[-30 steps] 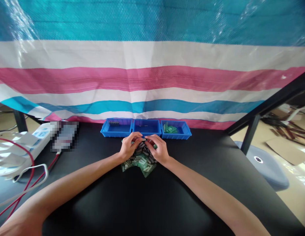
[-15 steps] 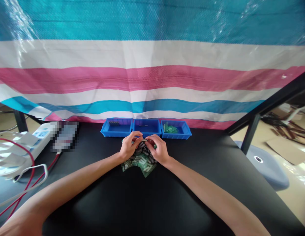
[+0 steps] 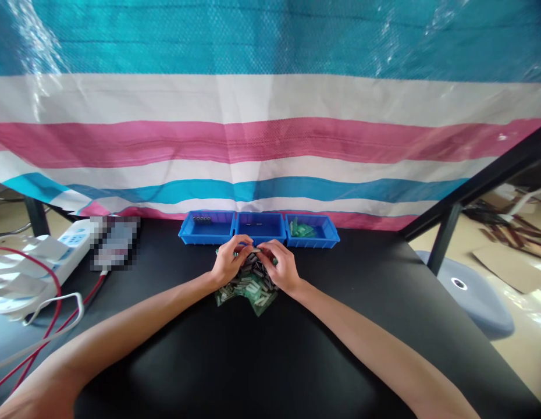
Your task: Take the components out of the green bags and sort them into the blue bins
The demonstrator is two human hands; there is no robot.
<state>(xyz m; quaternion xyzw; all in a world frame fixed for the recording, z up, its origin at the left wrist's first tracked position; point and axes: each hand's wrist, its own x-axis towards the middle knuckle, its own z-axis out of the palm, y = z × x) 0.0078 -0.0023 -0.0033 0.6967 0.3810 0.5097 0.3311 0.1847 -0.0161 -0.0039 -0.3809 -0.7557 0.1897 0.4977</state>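
Note:
Between my two hands is a small silvery strip-like piece (image 3: 255, 250), too small to name more exactly. My left hand (image 3: 228, 259) pinches its left end, thumb against fingers. At the other end my right hand (image 3: 282, 265) grips it the same way. Right below the fingers lies a pile of small metallic pieces (image 3: 252, 269) on green translucent plastic bags (image 3: 258, 301). Part of the pile is hidden by my hands. Just beyond my hands stand three joined blue bins: a left bin (image 3: 206, 237), a middle bin (image 3: 260, 231) and a right bin (image 3: 329, 234).
Several small round-ended pieces (image 3: 202, 219) sit in the left bin, and green plastic packets (image 3: 302, 229) in the right one. A white power strip (image 3: 74, 234) and red cable (image 3: 56, 285) occupy the table's left. Striped sheeting (image 3: 262, 139) hangs behind; a grey stool (image 3: 471, 297) stands right.
Both hands keep their pinch above the pile. The small piece between them seems to have turned slightly; otherwise little differs.

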